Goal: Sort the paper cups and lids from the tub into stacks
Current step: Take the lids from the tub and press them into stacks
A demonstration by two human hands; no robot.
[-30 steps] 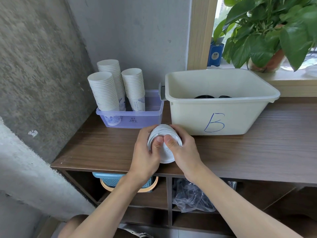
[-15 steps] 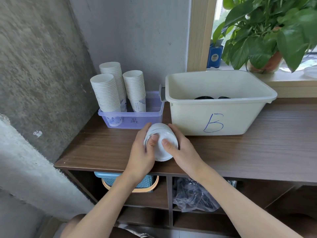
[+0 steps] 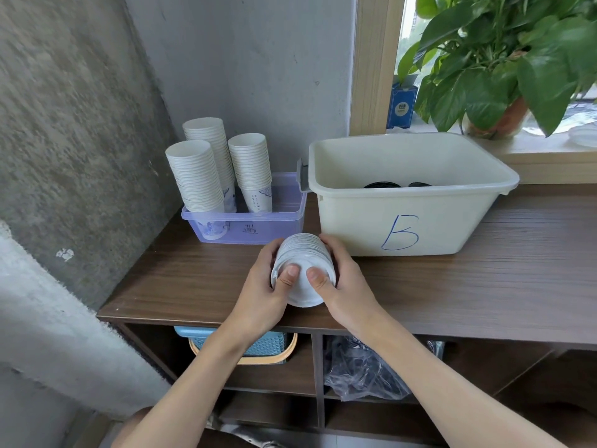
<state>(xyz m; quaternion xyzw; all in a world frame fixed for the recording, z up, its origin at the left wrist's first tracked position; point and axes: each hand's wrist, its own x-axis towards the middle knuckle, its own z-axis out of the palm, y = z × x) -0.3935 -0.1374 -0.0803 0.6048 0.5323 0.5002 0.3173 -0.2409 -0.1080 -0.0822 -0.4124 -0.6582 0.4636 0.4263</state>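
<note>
Between both hands, just before the tub point(image 3: 403, 221), a white lid stack point(image 3: 305, 253) lies on its side; left hand point(image 3: 261, 287) and right hand point(image 3: 347, 284) curl round it, thumbs on its near face. Within the last second the thumbs have parted and the stack barely shifted: seemingly squared up, not yet placed.

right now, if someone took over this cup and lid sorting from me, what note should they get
Hands: left hand and right hand both grip one stack of white lids, tipped on its side over the counter.
Done: three cup stacks stand in the purple bin.
Left: set this stack down; black lids lie in the tub marked B.
</note>
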